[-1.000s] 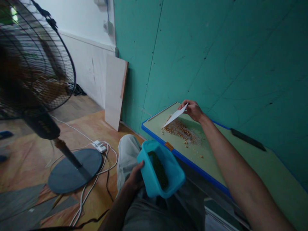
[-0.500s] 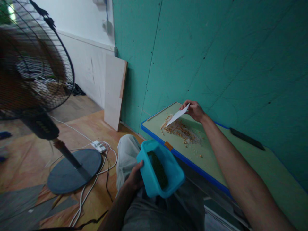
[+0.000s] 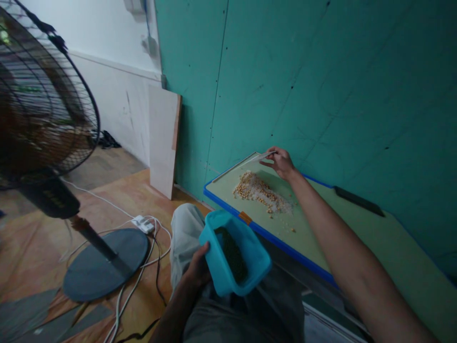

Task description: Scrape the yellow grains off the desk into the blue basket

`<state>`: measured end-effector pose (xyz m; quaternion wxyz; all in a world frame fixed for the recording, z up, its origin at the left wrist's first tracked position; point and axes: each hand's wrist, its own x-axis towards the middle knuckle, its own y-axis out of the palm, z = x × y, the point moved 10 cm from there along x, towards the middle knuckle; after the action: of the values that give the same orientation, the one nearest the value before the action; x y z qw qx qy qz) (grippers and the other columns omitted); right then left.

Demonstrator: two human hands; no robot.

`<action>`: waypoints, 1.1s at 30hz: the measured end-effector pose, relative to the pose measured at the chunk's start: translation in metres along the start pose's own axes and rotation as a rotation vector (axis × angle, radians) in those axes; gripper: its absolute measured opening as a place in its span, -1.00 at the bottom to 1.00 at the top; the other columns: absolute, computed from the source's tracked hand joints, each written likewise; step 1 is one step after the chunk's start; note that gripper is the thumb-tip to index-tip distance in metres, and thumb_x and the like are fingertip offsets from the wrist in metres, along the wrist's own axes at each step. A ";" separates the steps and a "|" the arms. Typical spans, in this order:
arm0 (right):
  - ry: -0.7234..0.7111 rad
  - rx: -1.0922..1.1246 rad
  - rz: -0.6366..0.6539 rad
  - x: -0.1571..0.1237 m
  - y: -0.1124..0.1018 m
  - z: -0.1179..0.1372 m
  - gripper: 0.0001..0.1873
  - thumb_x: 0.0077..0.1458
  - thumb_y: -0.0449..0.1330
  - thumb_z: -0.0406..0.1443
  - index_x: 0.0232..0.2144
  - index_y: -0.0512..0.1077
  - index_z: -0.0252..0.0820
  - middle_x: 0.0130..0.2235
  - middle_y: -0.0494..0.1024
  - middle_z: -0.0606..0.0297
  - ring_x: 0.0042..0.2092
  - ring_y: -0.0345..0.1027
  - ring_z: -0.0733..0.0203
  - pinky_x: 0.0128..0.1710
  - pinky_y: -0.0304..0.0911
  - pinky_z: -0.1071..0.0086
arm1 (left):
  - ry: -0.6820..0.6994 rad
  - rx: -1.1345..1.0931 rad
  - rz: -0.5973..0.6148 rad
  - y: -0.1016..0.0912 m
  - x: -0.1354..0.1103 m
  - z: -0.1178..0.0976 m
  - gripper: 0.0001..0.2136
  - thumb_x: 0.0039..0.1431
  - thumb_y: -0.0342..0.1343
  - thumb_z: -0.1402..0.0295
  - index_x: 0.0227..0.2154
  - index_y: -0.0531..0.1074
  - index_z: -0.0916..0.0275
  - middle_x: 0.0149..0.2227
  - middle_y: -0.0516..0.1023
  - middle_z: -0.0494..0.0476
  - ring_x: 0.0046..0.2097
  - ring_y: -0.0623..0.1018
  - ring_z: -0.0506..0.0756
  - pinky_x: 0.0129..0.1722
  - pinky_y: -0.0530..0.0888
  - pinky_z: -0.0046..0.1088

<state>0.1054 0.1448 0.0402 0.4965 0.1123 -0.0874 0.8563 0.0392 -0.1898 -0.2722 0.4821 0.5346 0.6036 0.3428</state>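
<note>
My left hand (image 3: 198,265) grips the near left side of a blue plastic container (image 3: 257,259) above my lap, its thumb over the rim. Small dark green grains (image 3: 233,255) lie inside, banked along one side. Over the far left part of the board my right hand (image 3: 280,162) pinches a thin white card (image 3: 257,157), now seen almost edge-on. Just below the card, a spread pile of yellow kernels mixed with pale grains (image 3: 260,190) rests on the pale green board (image 3: 314,228) with a blue edge.
A standing fan (image 3: 46,105) with a round base (image 3: 107,264) is on the left. White cables and a power strip (image 3: 143,223) lie on the floor beside it. A pale panel (image 3: 162,140) leans against the green wall (image 3: 267,71). A dark strip (image 3: 359,201) sits on the board's far edge.
My right hand has lifted the card off the pile toward the board's far edge and tilted it nearly flat. The container stays in my left hand. The view has shifted slightly.
</note>
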 end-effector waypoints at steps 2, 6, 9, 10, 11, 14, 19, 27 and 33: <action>-0.016 -0.061 -0.089 0.003 -0.005 -0.003 -0.77 -0.21 0.22 -0.34 -0.38 0.37 -0.06 -0.37 0.45 0.43 -0.20 0.43 0.22 -0.08 0.54 0.18 | -0.015 0.020 -0.010 0.001 -0.001 0.000 0.06 -0.12 0.58 0.09 0.40 0.28 0.45 0.05 0.73 0.48 0.23 0.60 0.57 0.26 0.49 0.16; -0.043 -0.117 -0.170 0.008 -0.012 -0.008 -0.77 -0.15 0.25 -0.28 -0.36 0.34 -0.05 -0.32 0.46 0.44 -0.19 0.41 0.25 -0.17 0.47 0.33 | -0.032 0.026 -0.035 0.003 -0.003 0.000 0.05 -0.10 0.56 0.10 0.41 0.28 0.43 0.08 0.72 0.48 0.22 0.60 0.58 0.27 0.49 0.18; -0.040 -0.151 -0.204 0.009 -0.019 -0.014 -0.77 -0.15 0.25 -0.26 -0.36 0.34 -0.05 -0.34 0.45 0.44 -0.22 0.39 0.26 -0.22 0.43 0.39 | -0.034 0.009 -0.013 0.007 -0.004 -0.001 0.02 -0.09 0.56 0.13 0.41 0.30 0.39 0.09 0.72 0.45 0.21 0.61 0.58 0.27 0.48 0.18; -0.036 -0.162 -0.212 0.009 -0.021 -0.017 -0.78 -0.16 0.25 -0.27 -0.36 0.34 -0.05 -0.34 0.46 0.44 -0.23 0.39 0.27 -0.23 0.41 0.40 | -0.035 0.002 0.003 0.008 -0.003 -0.001 -0.01 -0.07 0.55 0.13 0.41 0.30 0.38 0.10 0.72 0.43 0.21 0.61 0.57 0.28 0.48 0.18; -0.031 -0.172 -0.218 0.008 -0.022 -0.019 -0.78 -0.16 0.24 -0.27 -0.37 0.34 -0.05 -0.35 0.46 0.44 -0.25 0.38 0.27 -0.25 0.40 0.41 | -0.037 -0.005 0.018 0.010 -0.003 0.000 -0.04 -0.04 0.53 0.14 0.41 0.31 0.37 0.10 0.72 0.42 0.22 0.61 0.56 0.28 0.48 0.17; -0.018 -0.197 -0.227 0.007 -0.026 -0.024 -0.80 -0.19 0.22 -0.29 -0.40 0.34 -0.06 -0.37 0.47 0.43 -0.28 0.36 0.28 -0.27 0.37 0.42 | -0.045 -0.011 0.034 0.008 -0.002 0.000 -0.10 0.00 0.51 0.15 0.39 0.35 0.38 0.08 0.73 0.42 0.24 0.59 0.56 0.29 0.47 0.18; -0.017 -0.222 -0.215 0.007 -0.029 -0.025 -0.80 -0.21 0.22 -0.29 -0.43 0.33 -0.07 -0.37 0.47 0.42 -0.27 0.38 0.25 -0.24 0.39 0.38 | -0.027 0.005 -0.002 0.000 0.000 -0.002 -0.19 -0.05 0.54 0.16 0.27 0.48 0.37 0.02 0.75 0.44 0.25 0.58 0.56 0.32 0.43 0.17; -0.034 -0.251 -0.185 0.003 -0.041 -0.013 -0.80 -0.31 0.18 -0.26 -0.47 0.37 -0.09 -0.44 0.44 0.39 -0.31 0.34 0.22 -0.24 0.36 0.34 | -0.019 -0.002 -0.035 0.001 -0.002 -0.003 -0.17 -0.08 0.55 0.18 0.27 0.48 0.39 0.04 0.74 0.45 0.28 0.55 0.57 0.34 0.41 0.17; -0.055 -0.263 -0.145 0.001 -0.042 -0.006 -0.84 -0.36 0.15 -0.26 -0.55 0.36 -0.10 -0.50 0.43 0.36 -0.35 0.32 0.19 -0.25 0.34 0.31 | 0.001 -0.016 -0.064 -0.006 0.000 -0.004 -0.29 -0.10 0.56 0.22 0.15 0.57 0.32 0.03 0.75 0.42 0.26 0.57 0.57 0.34 0.41 0.17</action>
<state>0.1404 0.1678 0.0364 0.5647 0.0757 -0.2043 0.7960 0.0334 -0.1910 -0.2767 0.4968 0.5108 0.6180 0.3323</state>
